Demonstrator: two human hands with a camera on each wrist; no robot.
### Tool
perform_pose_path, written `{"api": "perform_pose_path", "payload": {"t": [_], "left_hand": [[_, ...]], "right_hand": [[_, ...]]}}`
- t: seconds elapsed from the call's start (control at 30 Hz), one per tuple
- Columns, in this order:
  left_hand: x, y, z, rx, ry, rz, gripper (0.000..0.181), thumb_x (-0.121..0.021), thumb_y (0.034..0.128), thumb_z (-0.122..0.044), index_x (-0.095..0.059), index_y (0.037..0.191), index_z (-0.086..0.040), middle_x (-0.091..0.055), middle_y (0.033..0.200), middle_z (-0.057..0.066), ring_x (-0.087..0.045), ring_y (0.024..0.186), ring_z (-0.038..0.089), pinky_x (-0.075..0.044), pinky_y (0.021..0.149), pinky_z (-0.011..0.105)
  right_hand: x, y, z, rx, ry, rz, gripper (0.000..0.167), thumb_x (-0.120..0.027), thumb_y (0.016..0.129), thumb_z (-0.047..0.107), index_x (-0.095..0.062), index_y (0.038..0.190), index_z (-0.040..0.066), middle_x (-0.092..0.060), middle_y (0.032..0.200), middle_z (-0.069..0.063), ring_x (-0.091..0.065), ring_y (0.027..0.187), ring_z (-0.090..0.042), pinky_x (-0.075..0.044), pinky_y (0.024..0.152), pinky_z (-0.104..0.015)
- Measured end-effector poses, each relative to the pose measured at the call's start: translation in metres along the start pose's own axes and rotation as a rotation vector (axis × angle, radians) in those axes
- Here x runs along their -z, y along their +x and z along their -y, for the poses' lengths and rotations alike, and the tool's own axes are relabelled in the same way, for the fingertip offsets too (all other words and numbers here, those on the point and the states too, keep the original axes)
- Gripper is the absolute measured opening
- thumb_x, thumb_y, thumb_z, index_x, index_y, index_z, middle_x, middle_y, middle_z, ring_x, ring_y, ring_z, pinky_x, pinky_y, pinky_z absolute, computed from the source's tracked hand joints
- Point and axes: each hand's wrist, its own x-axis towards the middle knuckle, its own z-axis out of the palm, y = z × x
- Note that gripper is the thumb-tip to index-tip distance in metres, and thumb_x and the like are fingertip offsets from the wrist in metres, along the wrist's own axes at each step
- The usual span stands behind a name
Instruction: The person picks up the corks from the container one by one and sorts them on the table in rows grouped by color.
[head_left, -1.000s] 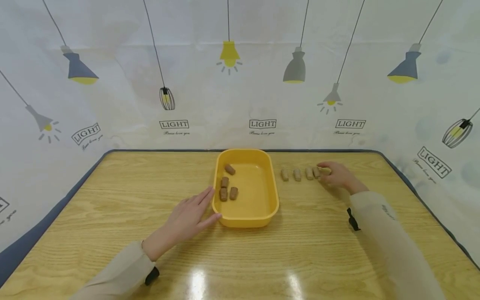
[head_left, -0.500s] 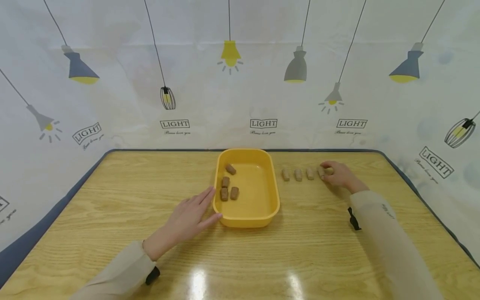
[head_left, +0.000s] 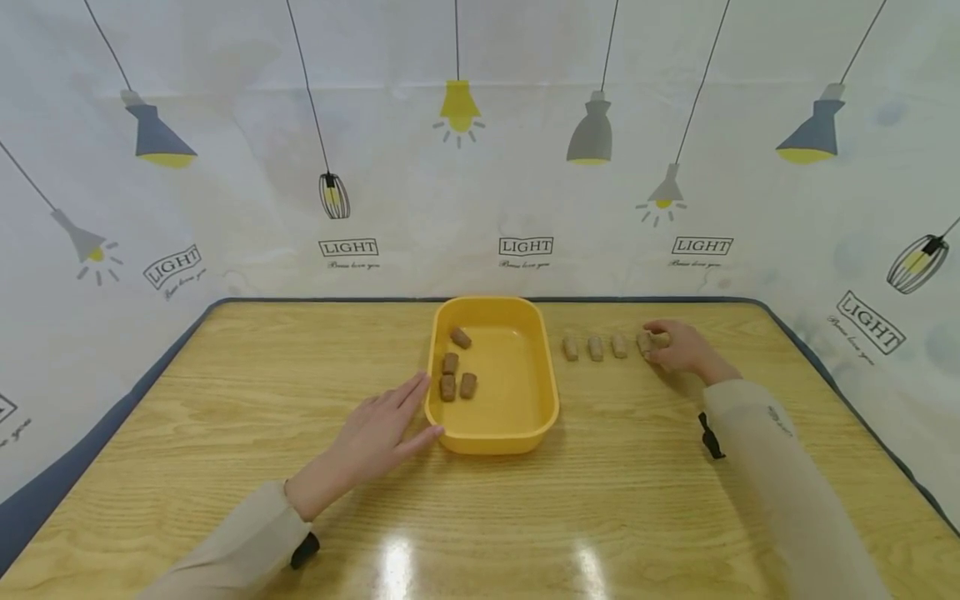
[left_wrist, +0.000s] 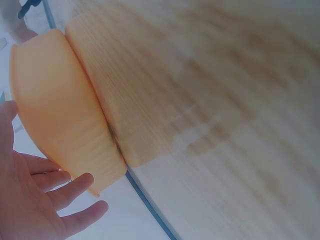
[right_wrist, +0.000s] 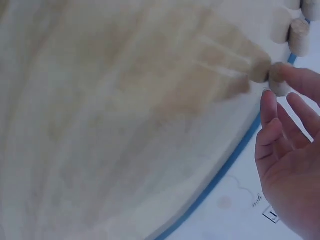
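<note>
A yellow plastic tray (head_left: 492, 445) stands mid-table, with several brown corks (head_left: 468, 385) in its left half. Against its left side rests my left hand (head_left: 367, 437), fingers extended and the thumb at the near left corner; in the left wrist view, those fingers (left_wrist: 75, 192) lie along the tray's outer wall. Right of the tray, three paler-looking corks (head_left: 596, 348) are spaced out in a row. At the right end of that row my right hand (head_left: 682, 348) pinches another cork (right_wrist: 278, 87) between thumb and fingertips. This cork stands on the tabletop, partly covered by the thumb.
The wooden table (head_left: 495, 517) has a dark blue border along its back and sides. Behind it hangs a white backdrop (head_left: 420, 167) printed with lamps. A black tag or strap (head_left: 711, 437) hangs at the right cuff, and another (head_left: 304, 550) at the left.
My right hand has moved slightly rightward with its cork, opening a gap from the neighbouring cork in the row. In the last half second it barely shifts. My left hand and the tray stay put.
</note>
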Motion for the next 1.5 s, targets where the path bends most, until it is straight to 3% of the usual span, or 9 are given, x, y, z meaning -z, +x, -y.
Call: {"api": "perform_pose_path", "payload": {"t": [0.33,0.6,0.87,1.03,1.5], "left_hand": [[0.000,0.000,0.001,-0.007,0.003,-0.012,0.070,-0.041,0.0882,-0.051,-0.030,0.136,-0.001,-0.031,0.138,0.013,-0.042,0.114,0.031,-0.037,0.085,0.050],[0.001,0.000,0.000,-0.006,0.006,-0.003,0.071,-0.039,0.0883,-0.052,-0.030,0.136,-0.001,-0.031,0.138,0.013,-0.042,0.114,0.030,-0.036,0.086,0.049],[0.001,0.000,0.000,-0.005,0.020,-0.005,0.071,-0.039,0.0885,-0.052,-0.031,0.136,-0.001,-0.031,0.138,0.013,-0.043,0.114,0.030,-0.036,0.086,0.049],[0.001,0.000,0.000,-0.009,0.021,-0.010,0.070,-0.041,0.0884,-0.051,-0.031,0.136,-0.001,-0.032,0.137,0.013,-0.044,0.113,0.031,-0.036,0.086,0.050],[-0.001,0.001,0.001,-0.005,0.014,-0.009,0.070,-0.040,0.0885,-0.051,-0.031,0.136,-0.001,-0.032,0.138,0.013,-0.044,0.113,0.031,-0.036,0.085,0.050]], "right_hand": [[0.030,0.020,0.040,0.027,-0.006,-0.038,0.047,-0.057,0.085,0.011,-0.041,0.125,-0.009,-0.040,0.123,-0.030,-0.042,0.104,-0.044,-0.033,0.084,-0.053],[0.035,0.047,0.085,0.075,0.040,-0.034,0.046,-0.057,0.086,0.016,-0.043,0.126,-0.003,-0.042,0.123,-0.025,-0.049,0.092,-0.035,-0.039,0.078,-0.047],[0.026,0.068,0.133,0.149,0.089,-0.041,0.042,-0.058,0.085,0.013,-0.047,0.123,-0.001,-0.046,0.121,-0.022,-0.050,0.090,-0.032,-0.041,0.079,-0.043],[0.019,0.077,0.161,0.201,0.134,-0.002,0.042,-0.059,0.083,0.011,-0.049,0.121,-0.002,-0.048,0.118,-0.022,-0.049,0.094,-0.032,-0.041,0.081,-0.042],[-0.018,0.099,0.211,0.262,0.158,0.110,0.038,-0.061,0.083,0.014,-0.053,0.119,0.003,-0.052,0.115,-0.013,-0.048,0.103,-0.026,-0.039,0.086,-0.036]]}}
